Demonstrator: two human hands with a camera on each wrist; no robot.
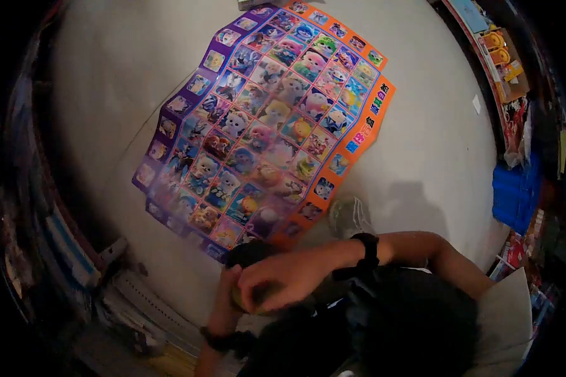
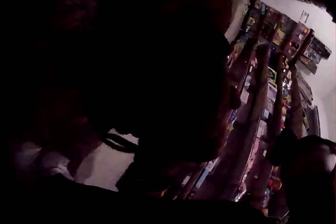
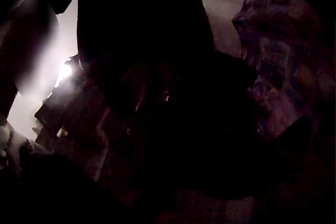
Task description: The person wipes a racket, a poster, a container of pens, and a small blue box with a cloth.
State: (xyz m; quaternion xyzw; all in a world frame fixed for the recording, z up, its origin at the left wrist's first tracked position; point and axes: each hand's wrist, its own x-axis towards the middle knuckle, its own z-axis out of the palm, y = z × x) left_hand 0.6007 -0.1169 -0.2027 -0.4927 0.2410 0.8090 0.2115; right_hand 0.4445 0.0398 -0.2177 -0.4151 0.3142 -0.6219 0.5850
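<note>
Left hand: comes up from the near edge and lies against the left side of the round yellowish thing; we cannot tell whether its fingers close round it.
Right hand: reaches in from the right, fingers curled down over the top of the same thing, so we judge it the gripping hand.
Held thing: between the two hands, mostly covered; it seems small and rounded, with no clear long axis.
Dark lump: just beyond the hands, touching or nearly so.
Clear wrapper: on the floor, right of the lump.
Sheet of picture cards: flat, directly beyond the hands; long axis runs near left to far right.
Blue crate: far right, well apart.
</note>
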